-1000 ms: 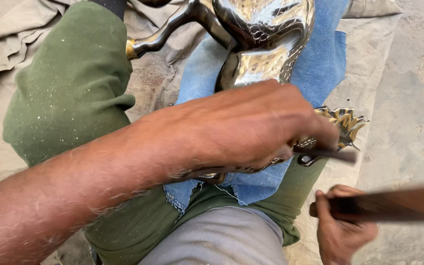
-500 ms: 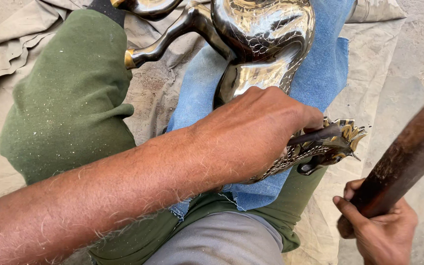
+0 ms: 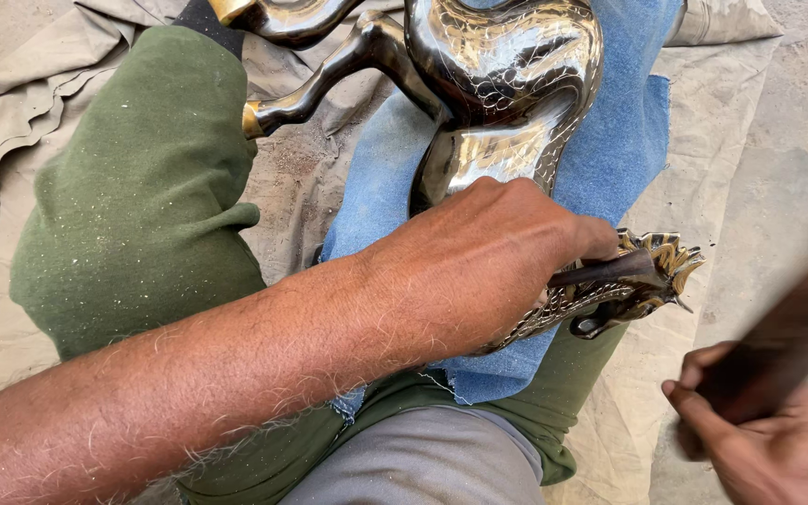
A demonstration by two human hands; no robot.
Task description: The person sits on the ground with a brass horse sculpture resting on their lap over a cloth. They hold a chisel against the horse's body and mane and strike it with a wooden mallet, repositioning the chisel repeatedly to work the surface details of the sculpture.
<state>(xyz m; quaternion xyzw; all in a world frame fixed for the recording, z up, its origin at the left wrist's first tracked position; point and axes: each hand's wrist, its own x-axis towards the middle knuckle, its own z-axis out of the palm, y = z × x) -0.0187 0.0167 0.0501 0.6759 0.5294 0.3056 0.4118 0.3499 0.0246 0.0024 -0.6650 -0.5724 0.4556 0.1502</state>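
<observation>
A shiny brass horse figure (image 3: 507,84) lies across my lap on a blue cloth (image 3: 628,140). My left hand (image 3: 479,271) is closed around a thin dark chisel (image 3: 610,273) whose tip rests on the figure's patterned head (image 3: 652,281). My right hand (image 3: 759,440), at the lower right, grips a dark wooden mallet (image 3: 787,346), blurred by motion and raised to the right of the head.
My legs in green trousers (image 3: 142,206) bend under the figure. A beige cloth (image 3: 11,122) covers the ground around me, and bare concrete (image 3: 797,112) shows at the right.
The mallet has swung from level to tilted upward at the right, and now blurs near the frame's edge. My left hand keeps the chisel on the figure's head.
</observation>
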